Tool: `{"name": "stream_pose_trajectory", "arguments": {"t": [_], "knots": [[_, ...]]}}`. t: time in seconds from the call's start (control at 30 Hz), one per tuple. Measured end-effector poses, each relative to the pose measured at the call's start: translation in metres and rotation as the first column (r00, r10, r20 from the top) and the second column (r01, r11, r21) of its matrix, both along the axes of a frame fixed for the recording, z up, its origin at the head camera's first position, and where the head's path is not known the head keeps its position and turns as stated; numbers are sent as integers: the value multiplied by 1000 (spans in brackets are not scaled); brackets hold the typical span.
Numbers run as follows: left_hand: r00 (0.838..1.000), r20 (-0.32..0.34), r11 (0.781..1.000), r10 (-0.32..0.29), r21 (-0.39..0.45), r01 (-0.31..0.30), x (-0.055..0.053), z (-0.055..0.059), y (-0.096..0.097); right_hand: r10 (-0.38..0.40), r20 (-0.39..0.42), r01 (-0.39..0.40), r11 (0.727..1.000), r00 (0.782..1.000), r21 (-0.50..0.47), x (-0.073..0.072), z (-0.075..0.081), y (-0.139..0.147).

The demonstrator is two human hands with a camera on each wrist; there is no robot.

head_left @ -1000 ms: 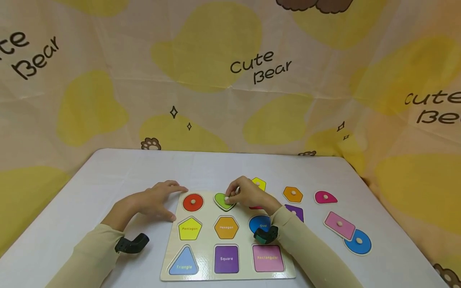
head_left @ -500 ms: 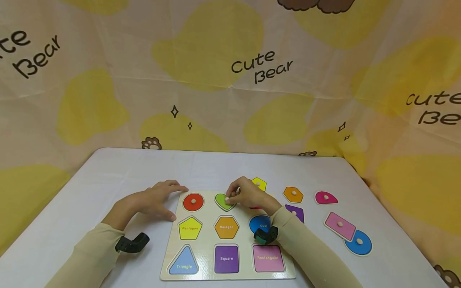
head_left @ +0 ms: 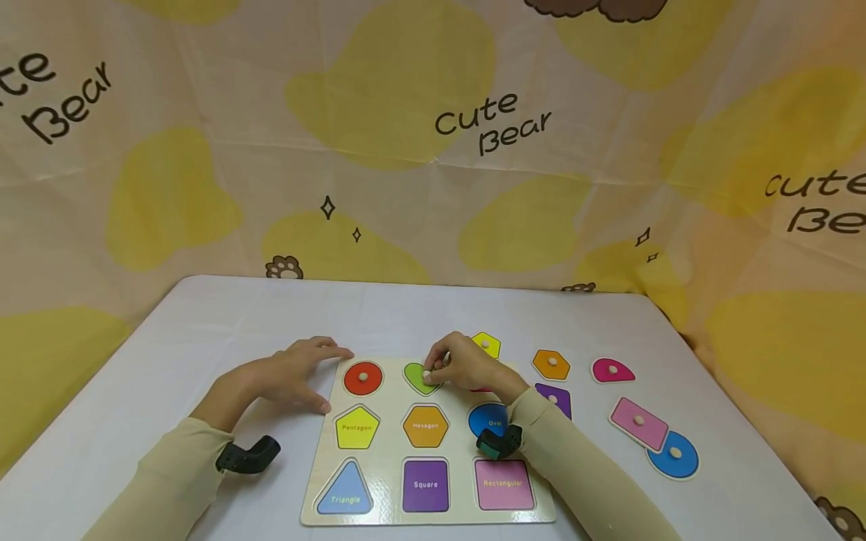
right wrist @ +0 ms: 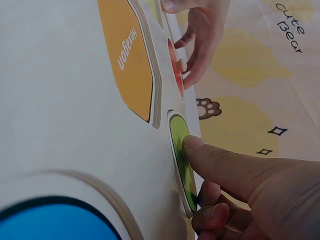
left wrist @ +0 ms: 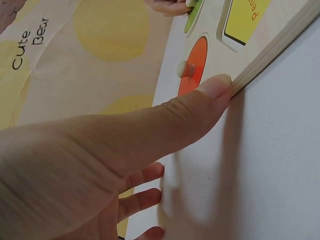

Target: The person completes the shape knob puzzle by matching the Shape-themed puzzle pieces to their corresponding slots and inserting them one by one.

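Note:
A wooden shape puzzle board [head_left: 389, 485] lies in front of me, with printed shapes in its recesses. My right hand [head_left: 470, 368] pinches the knob of a green heart piece [head_left: 415, 374] at the top middle recess. In the right wrist view the green piece [right wrist: 179, 132] sits at the recess; I cannot tell whether it lies flush. My left hand [head_left: 291, 374] spreads at the board's upper left, its thumb [left wrist: 200, 97] touching the board's side edge. Near it, a red circle piece [head_left: 355, 384] with a knob fills the top left recess.
Loose knobbed pieces lie right of the board: a yellow pentagon [head_left: 492, 346], an orange hexagon [head_left: 543, 364], a purple square [head_left: 563, 399], a magenta semicircle [head_left: 602, 372], a pink rectangle [head_left: 649, 428] overlapping a blue oval [head_left: 683, 462]. A patterned cloth [head_left: 406, 225] hangs behind the white table [head_left: 271, 308].
Both hands stay almost where they were, the right still pinching the heart piece's knob. The heart piece shifts only very slightly at its recess.

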State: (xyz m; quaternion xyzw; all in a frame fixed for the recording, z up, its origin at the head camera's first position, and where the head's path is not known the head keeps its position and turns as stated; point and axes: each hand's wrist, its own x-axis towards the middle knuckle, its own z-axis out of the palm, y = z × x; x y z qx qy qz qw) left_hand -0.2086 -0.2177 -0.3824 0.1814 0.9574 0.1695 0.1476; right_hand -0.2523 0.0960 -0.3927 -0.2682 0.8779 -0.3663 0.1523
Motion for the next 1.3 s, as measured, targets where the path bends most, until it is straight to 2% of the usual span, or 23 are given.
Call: {"name": "stream_pose_trajectory", "arguments": {"t": [0.37,0.77,1.3], "knots": [[999,-17,1000,-27,3,27,1,2,0,-8,8,8,1000,1000,5,1,1,0],[1000,-16,1000,-23,-5,23,3,4,2,19,5,-19,1000,1000,-2,1,2,1],[1000,-7,1000,-10,-1,10,3,5,2,14,21,-14,1000,1000,3,1,6,3]]}}
